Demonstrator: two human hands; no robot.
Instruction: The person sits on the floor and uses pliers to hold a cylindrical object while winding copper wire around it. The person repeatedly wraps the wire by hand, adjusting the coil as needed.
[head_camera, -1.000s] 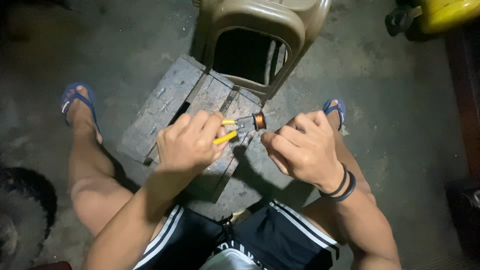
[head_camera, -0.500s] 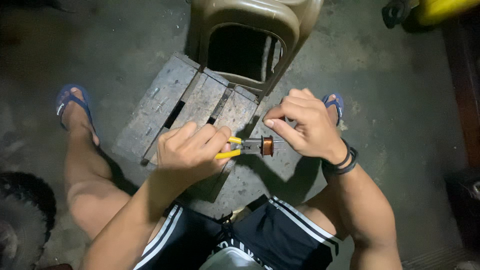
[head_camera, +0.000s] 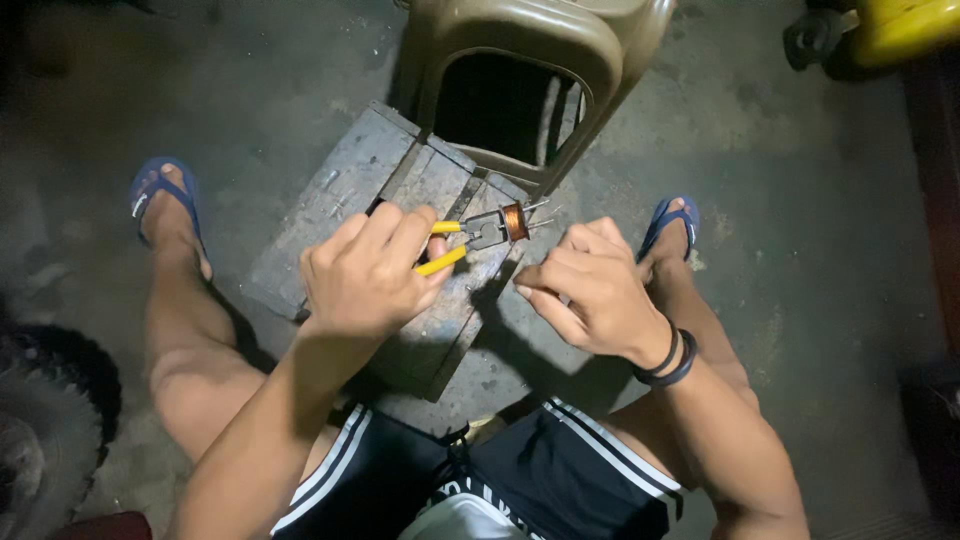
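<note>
A: Starting at the left, what shows?

B: A tyre (head_camera: 40, 440) at the edge, then a foot in a blue sandal (head_camera: 160, 200) on the concrete floor (head_camera: 800, 250). Next comes the wooden worktop (head_camera: 350, 180), a worn low block between the person's knees, with a tan plastic chair (head_camera: 520, 60) tipped just behind it.

A: And the left hand?

B: The left hand (head_camera: 365, 270) has its grip closed around the yellow handles of a pair of pliers (head_camera: 470, 235). The pliers' nose is clamped on a small copper coil (head_camera: 514, 221), held just above the worktop's far edge, thin wire legs sticking out to the right.

A: The right hand?

B: The right hand (head_camera: 590, 295) sits just beside the coil, apart from it. Its fingers are curled with thumb and forefinger drawn together, but whether they pinch a wire end cannot be told; nothing is plainly seen in them. Black bands (head_camera: 668, 360) circle that wrist, and the other sandal (head_camera: 668, 222) lies beyond.

A: Which step does that look like?

B: Judging by the pose, the coil is being steadied in the pliers while its leads are worked. The next move seems to call for a firm squeeze on the handles and a fine fingertip pinch on one wire leg, without crushing the winding.
</note>
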